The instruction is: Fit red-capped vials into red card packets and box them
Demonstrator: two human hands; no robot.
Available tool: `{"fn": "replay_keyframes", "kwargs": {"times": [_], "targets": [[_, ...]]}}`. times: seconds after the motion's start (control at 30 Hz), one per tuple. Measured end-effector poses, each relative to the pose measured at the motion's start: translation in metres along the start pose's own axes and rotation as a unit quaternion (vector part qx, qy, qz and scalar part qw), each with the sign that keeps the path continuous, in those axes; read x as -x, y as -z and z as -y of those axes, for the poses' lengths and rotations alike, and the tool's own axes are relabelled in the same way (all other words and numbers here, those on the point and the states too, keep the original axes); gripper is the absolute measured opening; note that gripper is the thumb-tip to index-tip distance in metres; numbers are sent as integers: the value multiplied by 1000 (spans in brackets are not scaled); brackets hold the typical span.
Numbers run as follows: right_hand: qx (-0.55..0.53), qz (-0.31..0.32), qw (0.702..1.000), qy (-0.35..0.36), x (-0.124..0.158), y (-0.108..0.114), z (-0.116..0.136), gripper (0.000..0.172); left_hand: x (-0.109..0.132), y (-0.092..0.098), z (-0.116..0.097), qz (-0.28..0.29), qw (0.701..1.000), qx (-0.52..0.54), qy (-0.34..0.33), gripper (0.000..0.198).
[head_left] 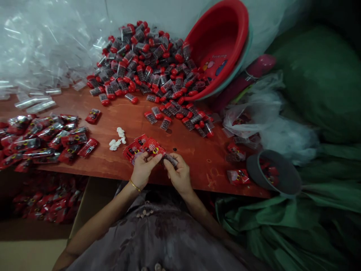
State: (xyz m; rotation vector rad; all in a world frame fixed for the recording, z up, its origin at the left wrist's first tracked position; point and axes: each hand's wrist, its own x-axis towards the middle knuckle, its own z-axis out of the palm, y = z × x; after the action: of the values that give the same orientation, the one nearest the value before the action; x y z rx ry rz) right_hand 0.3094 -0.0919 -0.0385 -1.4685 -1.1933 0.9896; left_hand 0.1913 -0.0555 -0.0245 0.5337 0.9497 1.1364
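My left hand (pixel 143 168) is closed on a fan of red printed cards (pixel 144 148) at the near edge of the wooden table (pixel 129 113). Close beside it, my right hand (pixel 178 172) pinches a small clear box with a red cap (pixel 170 160). The two hands almost touch. A gold bangle sits on my left wrist. A large heap of the same red-capped boxes (pixel 149 64) lies at the back of the table.
A red basin (pixel 220 45) leans tilted behind the heap at the right. Packed red sleeves (pixel 45 137) are piled at the left, clear plastic sleeves (pixel 36 49) behind them. White paper scraps (pixel 117 139) lie mid-table. A grey cup (pixel 272 173) and plastic bags (pixel 267 116) sit right. A carton of packs (pixel 42 203) stands below.
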Motion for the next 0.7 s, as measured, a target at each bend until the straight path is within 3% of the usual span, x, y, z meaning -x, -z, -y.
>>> {"fn": "replay_keyframes", "kwargs": {"times": [0.17, 0.33, 0.5, 0.7], "targets": [[-58, 36, 997, -21, -6, -8, 0, 29, -2, 4, 7, -19, 1000, -2, 11, 34], [-97, 181, 979, -15, -13, -1, 0, 28, -7, 7, 0, -19, 1000, -16, 0, 33], [-84, 175, 981, -29, -16, 5, 4, 28, -11, 11, -9, 39, 997, -61, 9, 29], [-42, 162, 986, -24, -21, 6, 16, 25, -11, 5, -9, -11, 1000, 6, -1, 35]]}}
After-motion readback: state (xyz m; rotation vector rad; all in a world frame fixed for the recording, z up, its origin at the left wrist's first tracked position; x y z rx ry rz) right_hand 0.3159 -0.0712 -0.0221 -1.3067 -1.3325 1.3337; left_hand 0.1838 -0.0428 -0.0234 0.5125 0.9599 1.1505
